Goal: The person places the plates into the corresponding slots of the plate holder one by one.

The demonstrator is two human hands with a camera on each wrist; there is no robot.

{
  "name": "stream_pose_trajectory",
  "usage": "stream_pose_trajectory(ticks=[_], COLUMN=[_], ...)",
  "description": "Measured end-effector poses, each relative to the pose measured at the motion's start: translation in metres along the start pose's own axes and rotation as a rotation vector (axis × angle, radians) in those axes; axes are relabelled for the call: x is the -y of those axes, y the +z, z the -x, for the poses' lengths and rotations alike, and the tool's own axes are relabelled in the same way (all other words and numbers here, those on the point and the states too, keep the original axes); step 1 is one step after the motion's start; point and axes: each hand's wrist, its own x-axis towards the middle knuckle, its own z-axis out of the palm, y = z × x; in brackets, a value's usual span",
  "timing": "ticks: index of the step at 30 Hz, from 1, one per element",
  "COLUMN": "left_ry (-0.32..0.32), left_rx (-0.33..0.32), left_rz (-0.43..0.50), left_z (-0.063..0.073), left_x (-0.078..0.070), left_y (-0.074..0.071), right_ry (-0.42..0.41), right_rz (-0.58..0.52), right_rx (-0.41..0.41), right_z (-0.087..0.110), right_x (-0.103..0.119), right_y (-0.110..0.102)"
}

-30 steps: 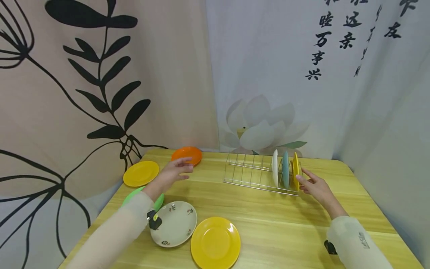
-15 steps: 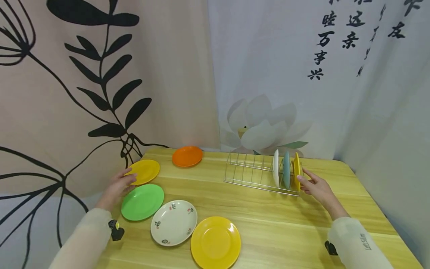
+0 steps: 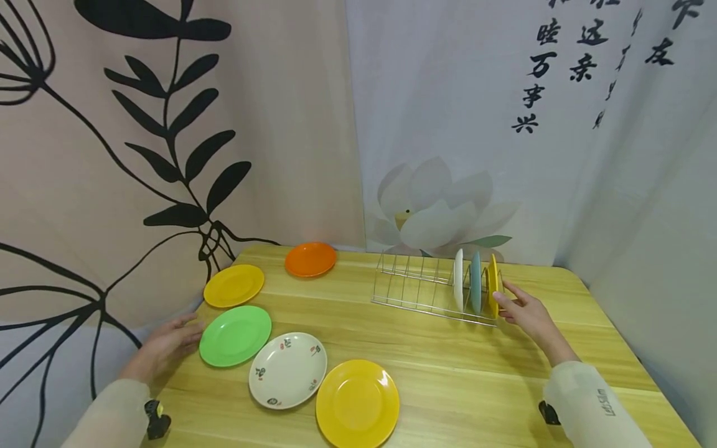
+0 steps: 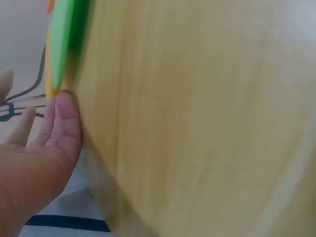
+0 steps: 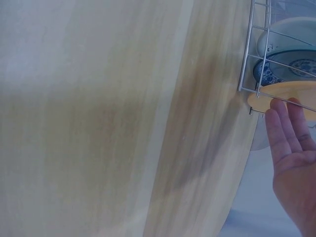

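Observation:
My right hand [image 3: 526, 314] is at the yellow plate [image 3: 493, 286] standing upright at the right end of the wire dish rack [image 3: 414, 292]. In the head view the thumb lies at its near edge, with the index finger behind; in the right wrist view the other fingers [image 5: 284, 131] lie along its outer side. My left hand [image 3: 170, 342] is beside the green plate [image 3: 235, 336], at the table's left edge. Its fingers [image 4: 67, 116] are extended, the tips close to the plate's rim; contact cannot be told.
A white plate [image 3: 459, 280] and a blue plate [image 3: 476, 283] stand in the rack. On the table [image 3: 448, 386] lie an orange plate [image 3: 310, 259], another yellow plate [image 3: 233, 286], a flower-patterned white plate [image 3: 288, 371] and a larger yellow plate [image 3: 357, 403]. A curtain [image 3: 297, 124] hangs behind.
My left hand has swung left from near the orange plate, past the back-left yellow plate, then back toward me beside the green plate. My right hand has stayed at the plate in the rack.

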Motion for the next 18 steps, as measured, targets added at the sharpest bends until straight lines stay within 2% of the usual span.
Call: stream_pose_trajectory(ticks=[6,18], left_ry=[0.002,0.011], left_rx=[0.028,0.058], left_rz=[0.026,0.076], left_z=[0.006,0.005], left_x=[0.007,0.002], left_y=[0.005,0.013], right_ry=[-0.003,0.004], right_rz=[0.005,0.019], right_rx=[0.001,0.020], right_z=[0.000,0.002], right_x=[0.001,0.003], right_y=[0.000,0.000])
